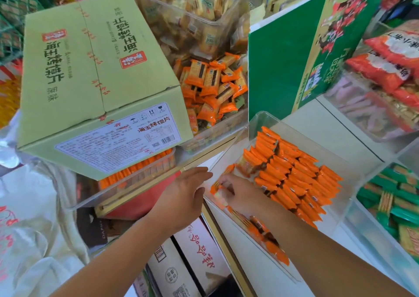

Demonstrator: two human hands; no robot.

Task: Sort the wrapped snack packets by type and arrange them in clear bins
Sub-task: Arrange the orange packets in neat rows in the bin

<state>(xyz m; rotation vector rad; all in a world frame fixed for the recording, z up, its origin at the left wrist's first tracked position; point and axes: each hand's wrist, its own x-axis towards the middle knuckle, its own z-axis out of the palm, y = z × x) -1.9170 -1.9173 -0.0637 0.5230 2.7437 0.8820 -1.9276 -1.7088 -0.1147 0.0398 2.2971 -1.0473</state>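
Though it takes up most of the far left, there is only one green carton (95,76), lying tilted on a clear bin (127,190) of upright orange packets and overhanging that bin's near edge. One green display board (283,69) stands upright right of it, just beyond the main bin. The white surface (328,124) shows bare between the board and the right-hand bins, and its gold edge strip (217,235) runs toward the near side below the hands.

Six clear bins can be made out. The main bin (256,124) sits at centre right. Its orange packets (294,174) stand in several slanted rows, too many to count, with bare floor left along its right side. A second bin holds loose orange packets (215,85), a far one holds pale packets (199,6), one at the right edge holds green packets (396,201), and one at far right (367,115) is blurred. Two pale boxes (199,251) lie side by side below the surface edge.

Both hands are in view. The left hand (181,197) is spread flat with straight fingers, just outside the main bin's near-left wall. The right hand (238,194) is inside that corner, its fingers curled and pinching one orange packet (221,181) beside the rows.
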